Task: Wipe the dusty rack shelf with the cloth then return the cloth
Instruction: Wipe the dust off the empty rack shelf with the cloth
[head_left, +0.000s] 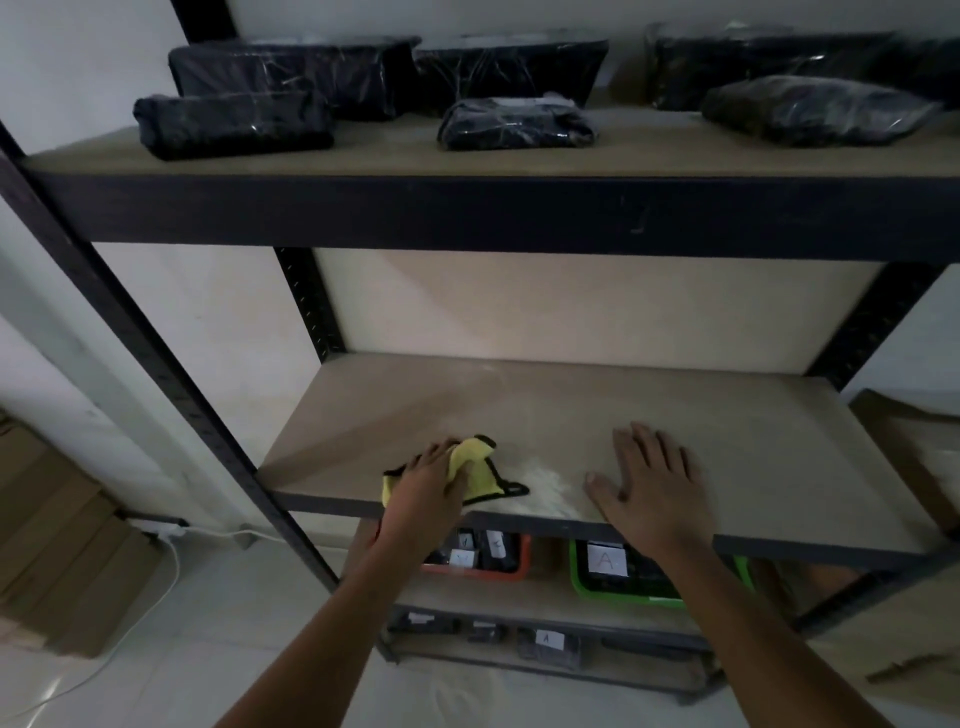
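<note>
Up front, left hand (426, 480) clutching cloth (480, 467); right hand (647, 480) flat, shelf (753, 441) edge.

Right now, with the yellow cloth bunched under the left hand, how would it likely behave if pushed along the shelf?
The yellow cloth looks floppy: it is crumpled under the left hand. It would probably bunch rather than slide flat, and seems light, likely dragging the white dust with it.

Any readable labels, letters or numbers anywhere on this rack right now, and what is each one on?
"A": white label on the green bin, under the wiped shelf.
"A": small white label on a dark item, lowest shelf.
White labels in the orange bin: marks too blurred to read.
Wrapped black packages on top: nothing legible.
</note>
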